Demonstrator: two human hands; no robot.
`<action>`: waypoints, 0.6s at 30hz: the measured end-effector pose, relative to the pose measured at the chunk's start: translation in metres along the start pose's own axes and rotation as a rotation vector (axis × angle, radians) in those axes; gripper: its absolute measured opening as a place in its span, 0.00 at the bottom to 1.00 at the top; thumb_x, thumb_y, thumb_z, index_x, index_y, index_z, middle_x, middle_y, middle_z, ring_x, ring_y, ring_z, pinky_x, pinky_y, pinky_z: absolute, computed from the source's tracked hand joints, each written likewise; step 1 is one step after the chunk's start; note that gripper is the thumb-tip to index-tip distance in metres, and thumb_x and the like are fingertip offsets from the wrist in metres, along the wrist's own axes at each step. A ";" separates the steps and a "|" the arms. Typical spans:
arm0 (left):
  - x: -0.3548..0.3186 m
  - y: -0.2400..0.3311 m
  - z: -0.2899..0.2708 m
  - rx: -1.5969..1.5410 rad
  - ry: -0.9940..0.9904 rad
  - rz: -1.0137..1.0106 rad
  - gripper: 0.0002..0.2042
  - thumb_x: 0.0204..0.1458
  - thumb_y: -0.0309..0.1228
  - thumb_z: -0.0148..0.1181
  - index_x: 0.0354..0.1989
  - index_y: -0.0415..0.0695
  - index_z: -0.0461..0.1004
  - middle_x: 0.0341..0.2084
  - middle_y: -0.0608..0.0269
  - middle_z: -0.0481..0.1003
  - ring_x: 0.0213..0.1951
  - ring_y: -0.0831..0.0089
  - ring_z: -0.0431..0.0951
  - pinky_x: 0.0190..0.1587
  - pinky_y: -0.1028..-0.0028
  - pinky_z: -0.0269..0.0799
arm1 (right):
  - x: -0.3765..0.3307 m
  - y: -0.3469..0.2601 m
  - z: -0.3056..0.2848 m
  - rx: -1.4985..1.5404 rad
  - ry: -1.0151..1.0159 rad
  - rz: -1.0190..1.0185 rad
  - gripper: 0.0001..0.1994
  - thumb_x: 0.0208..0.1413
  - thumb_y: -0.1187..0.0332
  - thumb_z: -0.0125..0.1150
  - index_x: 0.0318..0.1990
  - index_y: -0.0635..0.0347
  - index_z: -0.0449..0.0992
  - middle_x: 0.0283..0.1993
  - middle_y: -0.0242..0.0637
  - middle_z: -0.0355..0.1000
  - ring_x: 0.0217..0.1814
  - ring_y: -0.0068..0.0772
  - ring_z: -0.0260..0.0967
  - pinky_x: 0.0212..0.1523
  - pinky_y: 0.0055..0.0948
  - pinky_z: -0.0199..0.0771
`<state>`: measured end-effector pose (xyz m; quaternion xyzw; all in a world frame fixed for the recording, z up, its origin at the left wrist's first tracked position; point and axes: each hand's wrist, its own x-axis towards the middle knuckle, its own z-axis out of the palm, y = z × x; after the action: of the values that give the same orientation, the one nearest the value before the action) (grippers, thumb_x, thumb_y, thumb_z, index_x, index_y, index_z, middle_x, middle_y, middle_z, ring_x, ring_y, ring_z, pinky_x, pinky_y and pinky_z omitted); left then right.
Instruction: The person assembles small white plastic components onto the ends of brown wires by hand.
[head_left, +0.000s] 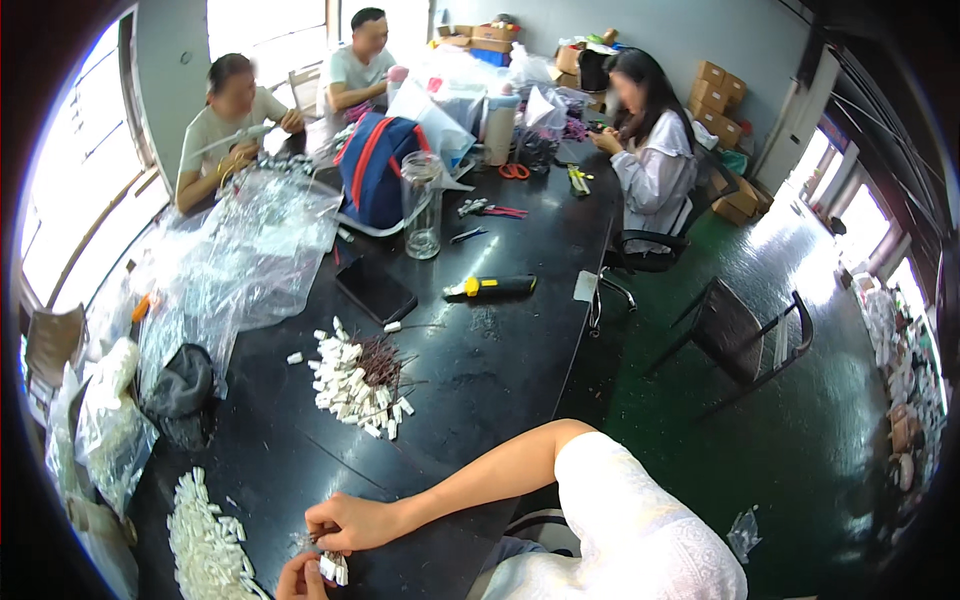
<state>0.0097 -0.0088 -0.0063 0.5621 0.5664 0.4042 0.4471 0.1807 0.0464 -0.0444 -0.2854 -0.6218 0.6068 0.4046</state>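
Observation:
My right hand (358, 522) reaches in from the right, its fingers pinched over some thin brown wires (324, 534). Just below it, my left hand (299, 580) is partly cut off by the lower edge. Its thumb and fingers close on small white connector pieces (338, 571), and the two hands nearly touch. To the left of them lies a heap of loose white pieces (205, 535). Farther up the table is another pile of white pieces (350, 390), with a tangle of brown wires (383, 360) at its right side.
Beyond the piles on the black table (480, 380) lie a dark phone (375, 290), a yellow-and-black cutter (495, 287), a glass jar (421, 210) and a blue-red bag (380, 170). Plastic bags (240, 250) cover the left side. Several people sit around the far end; a chair (735, 330) stands right.

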 end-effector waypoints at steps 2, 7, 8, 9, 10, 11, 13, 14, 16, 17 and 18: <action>0.005 -0.023 -0.015 -0.114 0.003 -0.008 0.04 0.50 0.23 0.52 0.30 0.34 0.71 0.28 0.59 0.72 0.27 0.74 0.71 0.27 0.76 0.67 | 0.005 -0.004 0.002 0.032 -0.012 0.039 0.05 0.46 0.75 0.53 0.27 0.68 0.68 0.18 0.40 0.69 0.17 0.24 0.66 0.20 0.25 0.64; 0.021 -0.020 -0.009 -0.420 0.034 -0.102 0.08 0.50 0.23 0.52 0.36 0.32 0.72 0.30 0.54 0.75 0.24 0.74 0.74 0.25 0.79 0.70 | 0.003 -0.015 -0.010 -0.001 0.052 0.099 0.05 0.47 0.77 0.51 0.32 0.67 0.71 0.22 0.38 0.71 0.22 0.21 0.70 0.23 0.23 0.69; 0.025 -0.022 -0.008 -0.497 -0.004 -0.114 0.08 0.51 0.23 0.52 0.37 0.31 0.71 0.30 0.53 0.75 0.25 0.74 0.74 0.25 0.79 0.70 | 0.001 -0.017 -0.014 0.009 0.050 0.165 0.05 0.48 0.76 0.51 0.32 0.68 0.71 0.23 0.37 0.72 0.23 0.21 0.70 0.24 0.22 0.69; 0.026 -0.018 -0.009 -0.541 0.026 -0.150 0.08 0.51 0.23 0.52 0.38 0.31 0.71 0.30 0.53 0.75 0.26 0.74 0.74 0.25 0.80 0.69 | 0.002 -0.016 -0.011 0.146 0.055 0.221 0.04 0.50 0.77 0.51 0.32 0.69 0.70 0.24 0.36 0.72 0.24 0.20 0.69 0.24 0.20 0.69; 0.021 -0.012 -0.013 -0.587 0.077 -0.201 0.09 0.52 0.23 0.52 0.39 0.31 0.71 0.31 0.52 0.75 0.26 0.74 0.74 0.25 0.80 0.68 | 0.003 -0.018 -0.011 0.145 -0.010 0.247 0.03 0.51 0.78 0.52 0.32 0.69 0.69 0.25 0.36 0.71 0.24 0.19 0.69 0.25 0.19 0.68; 0.018 -0.010 -0.015 -0.641 0.089 -0.192 0.08 0.51 0.22 0.53 0.38 0.31 0.71 0.30 0.52 0.75 0.25 0.76 0.73 0.24 0.82 0.67 | 0.004 -0.023 -0.010 0.123 -0.057 0.233 0.03 0.50 0.79 0.52 0.32 0.69 0.69 0.24 0.35 0.71 0.24 0.18 0.68 0.26 0.18 0.68; 0.014 -0.013 -0.018 -0.654 0.075 -0.171 0.06 0.51 0.22 0.54 0.35 0.33 0.71 0.30 0.53 0.76 0.24 0.79 0.73 0.22 0.84 0.65 | 0.005 -0.023 -0.008 0.139 -0.084 0.269 0.02 0.50 0.79 0.52 0.32 0.69 0.68 0.24 0.35 0.71 0.25 0.18 0.69 0.26 0.18 0.67; 0.012 -0.014 -0.019 -0.658 0.105 -0.172 0.06 0.51 0.22 0.54 0.35 0.33 0.71 0.30 0.53 0.76 0.24 0.79 0.73 0.22 0.84 0.65 | 0.006 -0.022 -0.007 0.141 -0.114 0.274 0.02 0.50 0.79 0.52 0.32 0.69 0.68 0.24 0.35 0.71 0.25 0.18 0.69 0.26 0.18 0.67; 0.008 -0.015 -0.017 -0.704 0.056 -0.209 0.04 0.51 0.23 0.55 0.33 0.34 0.71 0.29 0.54 0.76 0.23 0.80 0.72 0.21 0.84 0.64 | 0.003 -0.024 -0.007 0.123 -0.089 0.310 0.02 0.50 0.80 0.52 0.31 0.69 0.67 0.24 0.35 0.71 0.25 0.18 0.69 0.26 0.18 0.67; 0.008 -0.014 -0.016 -0.710 0.064 -0.206 0.04 0.51 0.23 0.55 0.33 0.34 0.71 0.29 0.54 0.76 0.23 0.80 0.72 0.21 0.84 0.64 | 0.003 -0.026 -0.007 0.118 -0.099 0.311 0.02 0.50 0.80 0.52 0.31 0.69 0.67 0.24 0.35 0.71 0.25 0.18 0.69 0.26 0.18 0.67; 0.007 -0.014 -0.015 -0.719 0.049 -0.204 0.04 0.51 0.23 0.55 0.33 0.34 0.71 0.29 0.54 0.76 0.23 0.80 0.72 0.21 0.84 0.64 | 0.002 -0.027 -0.007 0.090 -0.099 0.323 0.02 0.50 0.80 0.52 0.32 0.69 0.67 0.26 0.35 0.70 0.27 0.19 0.69 0.28 0.18 0.69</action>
<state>-0.0080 -0.0014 -0.0164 0.3001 0.4517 0.5440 0.6403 0.1898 0.0490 -0.0180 -0.3329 -0.5593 0.7043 0.2833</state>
